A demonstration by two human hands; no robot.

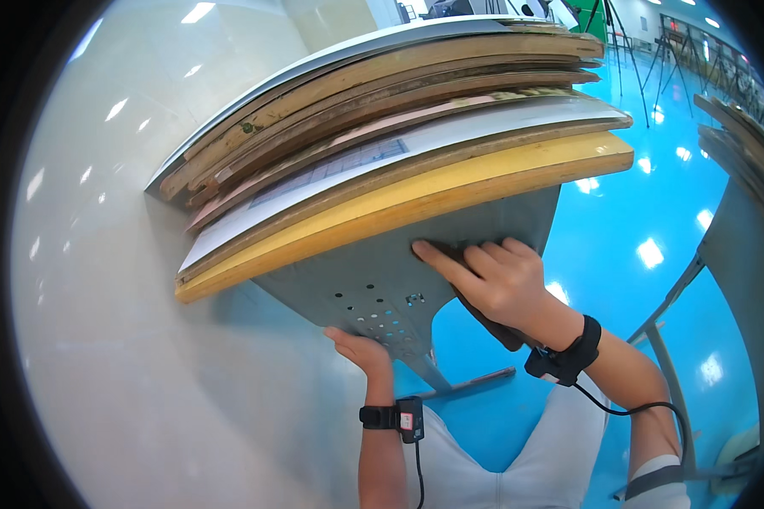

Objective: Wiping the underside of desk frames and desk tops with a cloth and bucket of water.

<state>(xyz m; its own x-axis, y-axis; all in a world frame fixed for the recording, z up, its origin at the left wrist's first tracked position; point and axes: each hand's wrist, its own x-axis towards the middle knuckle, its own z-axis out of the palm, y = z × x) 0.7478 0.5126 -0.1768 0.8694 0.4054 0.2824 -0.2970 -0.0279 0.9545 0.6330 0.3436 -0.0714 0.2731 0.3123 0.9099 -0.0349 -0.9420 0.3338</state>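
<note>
A grey metal side panel (388, 273) with several punched holes stands below a stack of boards. My right hand (500, 277) presses a dark brown cloth or pad (490, 321) against the panel, its index finger extended and the other fingers curled. My left hand (360, 350) is at the panel's lower left edge by the holes, palm up; its grip on the edge is partly hidden. Just above my hands runs the yellow board (407, 197) with a wooden edge, the nearest of the stack. Black straps with small cabled devices circle both wrists.
Behind the yellow board lie a white board (420, 143) and several worn wooden boards (395, 70). A pale wall (114, 286) rises at left. At right stands another grey metal frame (738, 254) bearing boards. Tripods (617, 57) stand on the glossy blue floor (649, 210).
</note>
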